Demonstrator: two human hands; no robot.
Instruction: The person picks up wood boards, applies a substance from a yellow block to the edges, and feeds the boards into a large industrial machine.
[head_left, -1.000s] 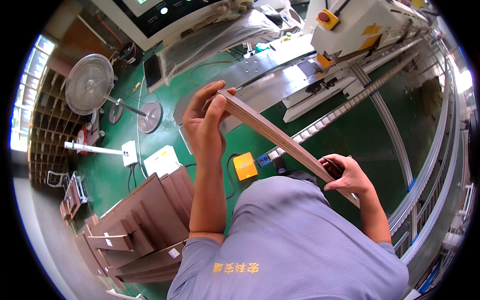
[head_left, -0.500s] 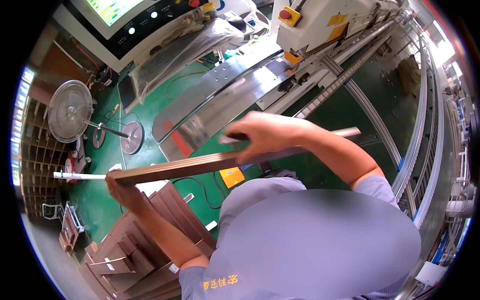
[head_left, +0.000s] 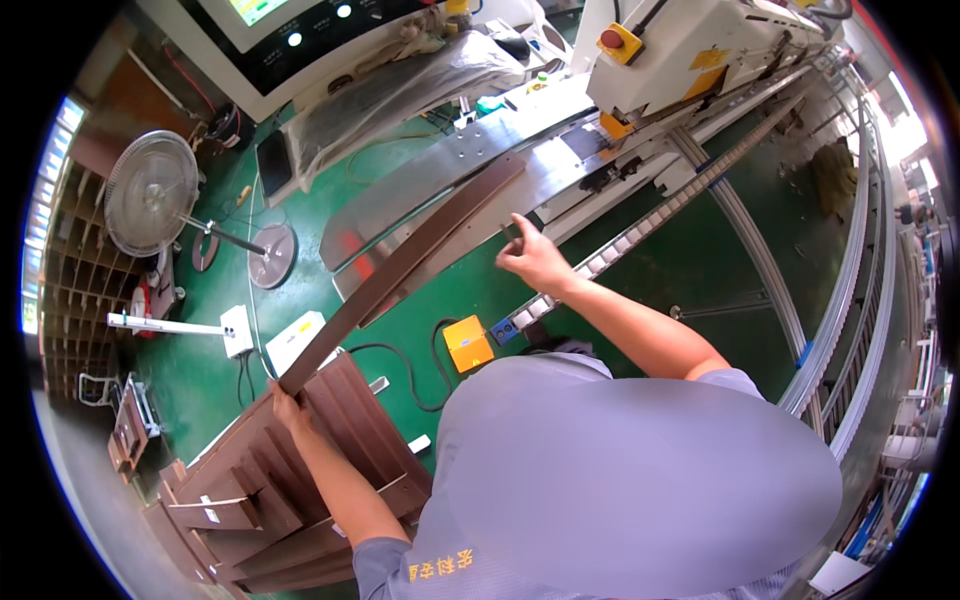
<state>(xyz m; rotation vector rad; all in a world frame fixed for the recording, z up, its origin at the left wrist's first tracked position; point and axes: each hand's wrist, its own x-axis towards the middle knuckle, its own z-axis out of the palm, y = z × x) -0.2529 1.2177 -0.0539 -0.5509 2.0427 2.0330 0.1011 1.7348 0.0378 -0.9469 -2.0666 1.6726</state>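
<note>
A long, narrow brown board (head_left: 375, 288) runs diagonally from my left hand up onto the metal machine table (head_left: 440, 262). Its far end lies on that table. Along its lower side shows another brown edge, perhaps a second strip. My left hand (head_left: 288, 404) grips the near end, above a stack of brown panels (head_left: 350, 415). My right hand (head_left: 538, 262) is off the board, beside the table's front edge, with the index finger stretched out and the other fingers partly bent. Nothing clearly shows in it.
Beyond the table stands a white machine head (head_left: 670, 75) with a red stop button. A control cabinet (head_left: 290, 50) is at the back left. On the green floor are a standing fan (head_left: 152, 193), an orange box (head_left: 467, 343) with a cable, and a white box (head_left: 295, 338). Metal rails curve along the right.
The board has swung from lying across in front of me to slanting onto the metal table. My right hand has let go of it; my left hand has moved lower and nearer.
</note>
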